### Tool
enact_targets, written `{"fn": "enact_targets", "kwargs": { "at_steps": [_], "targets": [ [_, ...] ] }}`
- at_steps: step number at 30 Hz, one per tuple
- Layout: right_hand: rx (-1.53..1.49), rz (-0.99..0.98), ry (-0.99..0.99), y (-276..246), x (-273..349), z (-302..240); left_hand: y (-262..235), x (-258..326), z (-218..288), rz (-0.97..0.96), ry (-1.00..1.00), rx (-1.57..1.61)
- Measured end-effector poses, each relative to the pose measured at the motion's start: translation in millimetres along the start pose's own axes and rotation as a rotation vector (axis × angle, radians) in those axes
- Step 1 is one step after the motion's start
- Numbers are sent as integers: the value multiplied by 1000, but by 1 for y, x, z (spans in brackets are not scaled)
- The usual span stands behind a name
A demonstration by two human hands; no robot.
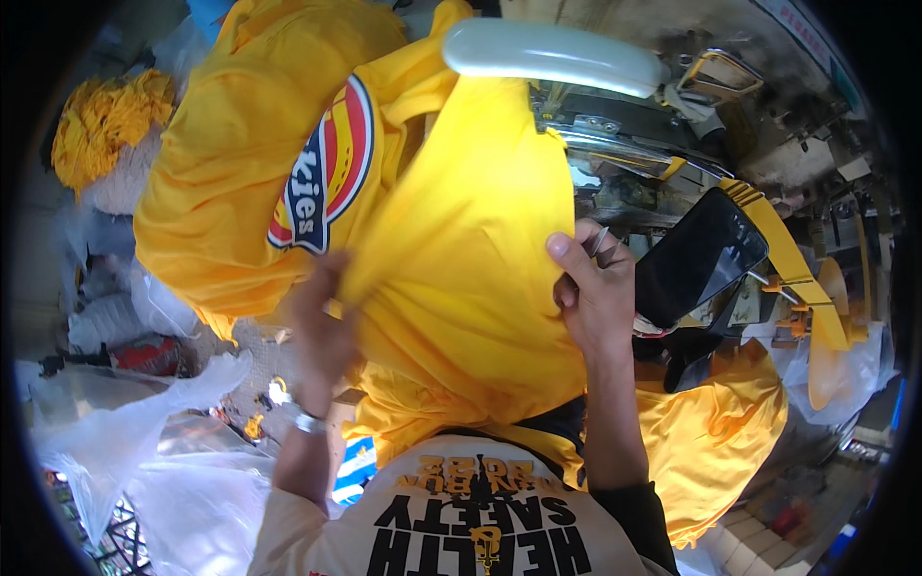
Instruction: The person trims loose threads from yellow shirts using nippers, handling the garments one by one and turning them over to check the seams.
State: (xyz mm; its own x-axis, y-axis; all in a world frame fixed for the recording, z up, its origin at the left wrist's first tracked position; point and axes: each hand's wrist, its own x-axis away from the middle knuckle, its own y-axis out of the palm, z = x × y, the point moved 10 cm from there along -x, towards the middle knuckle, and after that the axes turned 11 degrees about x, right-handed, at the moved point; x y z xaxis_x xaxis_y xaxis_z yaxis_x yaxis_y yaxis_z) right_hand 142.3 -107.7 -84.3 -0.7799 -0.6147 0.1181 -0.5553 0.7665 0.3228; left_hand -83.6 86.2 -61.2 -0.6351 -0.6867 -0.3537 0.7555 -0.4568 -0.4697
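A bright yellow cloth (471, 259), apparently part of a garment, spreads before me and runs up to a machine's metal arm (615, 144). My right hand (594, 283) pinches its right edge between thumb and fingers. A small shiny metal piece (600, 240) shows at those fingers; its kind is unclear. My left hand (325, 326) is smeared by motion, with its fingers closed at the cloth's left edge. Beyond it lies a large heap of yellow fabric (221, 182) bearing a red, yellow and dark blue printed emblem (336, 163). More yellow cloth gathers over my lap.
A white tube lamp (552, 58) crosses above the machine. A black phone (706, 254) sits right of my right hand, beside a yellow curved bar (797, 259). Clear plastic sheets (192, 480) lie at lower left. More yellow fabric (720, 432) hangs at lower right.
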Motion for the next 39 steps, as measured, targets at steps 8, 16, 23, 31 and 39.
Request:
{"fn": "enact_targets", "kwargs": {
  "at_steps": [8, 16, 23, 31, 39],
  "targets": [
    [-92, -68, -30, 11, 4, 5, -51, -129, 105, 96, 315, -292],
    [34, -34, -4, -5, 11, 13, 7, 3, 25, 129, 254, -487],
    [-80, -44, -24, -2, 16, 9, -76, -56, 101, 402, 607, -556],
    [-168, -162, -48, 9, 11, 7, -86, -131, 151, 279, 942, -495],
    [-118, -135, -86, 10, -1, -5, -58, -195, 163, 161, 914, -599]
  ]
}}
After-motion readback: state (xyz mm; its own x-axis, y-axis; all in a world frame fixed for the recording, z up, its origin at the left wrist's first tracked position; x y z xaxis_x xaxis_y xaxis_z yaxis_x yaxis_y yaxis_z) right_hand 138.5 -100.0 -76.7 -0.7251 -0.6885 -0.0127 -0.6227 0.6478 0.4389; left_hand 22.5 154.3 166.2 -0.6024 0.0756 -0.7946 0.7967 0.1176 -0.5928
